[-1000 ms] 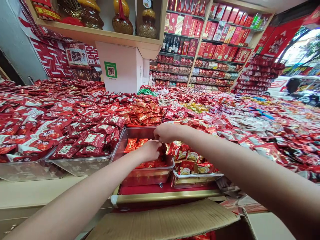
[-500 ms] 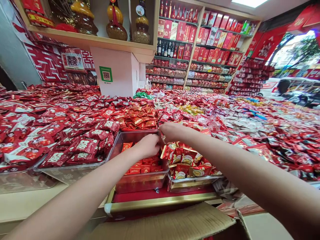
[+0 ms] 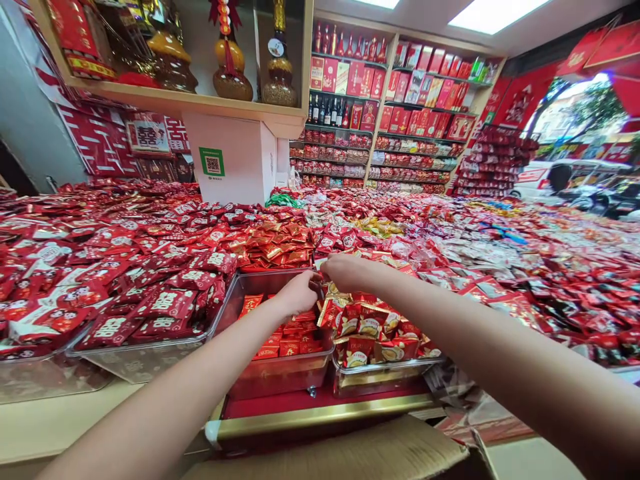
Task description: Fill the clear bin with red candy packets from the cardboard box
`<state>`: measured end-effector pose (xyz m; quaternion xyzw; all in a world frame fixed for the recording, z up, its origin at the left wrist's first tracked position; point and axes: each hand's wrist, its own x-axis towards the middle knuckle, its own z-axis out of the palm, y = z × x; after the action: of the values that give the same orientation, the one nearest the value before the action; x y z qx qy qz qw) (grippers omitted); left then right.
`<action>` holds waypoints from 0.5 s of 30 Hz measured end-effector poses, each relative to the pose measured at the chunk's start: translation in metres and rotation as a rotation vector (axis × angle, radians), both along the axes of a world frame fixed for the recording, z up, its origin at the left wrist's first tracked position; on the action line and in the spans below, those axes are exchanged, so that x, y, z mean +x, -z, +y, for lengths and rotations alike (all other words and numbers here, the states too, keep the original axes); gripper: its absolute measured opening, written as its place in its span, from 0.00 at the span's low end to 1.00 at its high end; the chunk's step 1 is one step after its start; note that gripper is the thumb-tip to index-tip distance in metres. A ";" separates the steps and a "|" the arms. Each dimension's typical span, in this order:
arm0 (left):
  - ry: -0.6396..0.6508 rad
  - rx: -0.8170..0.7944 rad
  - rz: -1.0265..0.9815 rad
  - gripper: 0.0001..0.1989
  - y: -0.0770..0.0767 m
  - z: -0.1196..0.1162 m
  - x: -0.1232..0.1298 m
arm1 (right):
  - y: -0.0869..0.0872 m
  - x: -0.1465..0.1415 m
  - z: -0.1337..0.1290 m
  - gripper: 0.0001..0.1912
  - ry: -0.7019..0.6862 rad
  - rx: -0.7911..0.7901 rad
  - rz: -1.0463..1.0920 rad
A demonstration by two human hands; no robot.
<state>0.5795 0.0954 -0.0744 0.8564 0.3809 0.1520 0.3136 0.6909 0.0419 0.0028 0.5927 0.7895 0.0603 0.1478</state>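
Note:
My left hand (image 3: 300,293) is over the right side of a clear plastic bin (image 3: 280,377) with small red packets (image 3: 290,348) in it. Its fingers curl inward near the bin's edge. Just right of it, my right hand (image 3: 343,273) bends down with its fingers closed, above the back of a second clear bin (image 3: 385,383). That bin is heaped with red and gold durian snack packets (image 3: 370,327). The two hands are close together. Whatever the fingertips pinch is hidden or too small to make out.
An open cardboard box (image 3: 340,457) is right in front of me. Dark red packets (image 3: 165,303) pile up in bins at left, and loose packets (image 3: 500,253) spread right and behind. A cabinet (image 3: 190,100) overhangs the back left. Shelves (image 3: 385,93) line the far wall.
The view has tipped up a little, so the counter sits lower in the picture. Both hands stay in nearly the same place over the bins, with small finger movements.

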 end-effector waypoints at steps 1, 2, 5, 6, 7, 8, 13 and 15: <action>0.009 0.011 0.025 0.12 -0.001 0.002 -0.001 | 0.000 0.000 -0.001 0.15 -0.014 0.010 0.003; 0.013 0.026 0.054 0.12 -0.002 0.005 -0.002 | -0.001 -0.001 -0.002 0.14 -0.027 0.019 0.005; -0.002 0.124 0.167 0.13 -0.003 0.016 -0.008 | -0.001 0.001 -0.004 0.13 -0.045 0.058 0.012; -0.006 0.172 0.213 0.12 -0.002 0.020 -0.011 | -0.002 0.002 -0.005 0.13 -0.047 0.083 0.020; -0.001 0.220 0.263 0.12 0.000 0.024 -0.014 | -0.002 0.004 -0.007 0.12 -0.050 0.117 0.037; 0.012 0.264 0.316 0.11 0.003 0.027 -0.016 | -0.003 0.007 -0.010 0.12 -0.052 0.157 0.065; 0.106 0.411 0.537 0.08 0.017 0.036 -0.024 | -0.009 0.030 -0.041 0.10 -0.076 0.333 0.291; 0.115 0.471 0.574 0.07 0.020 0.037 -0.023 | -0.011 0.045 -0.058 0.10 -0.069 0.371 0.374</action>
<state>0.5563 0.1320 -0.0944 0.9328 0.3592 -0.0287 -0.0034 0.7358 -0.0162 0.0140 0.5832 0.7983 0.0985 -0.1139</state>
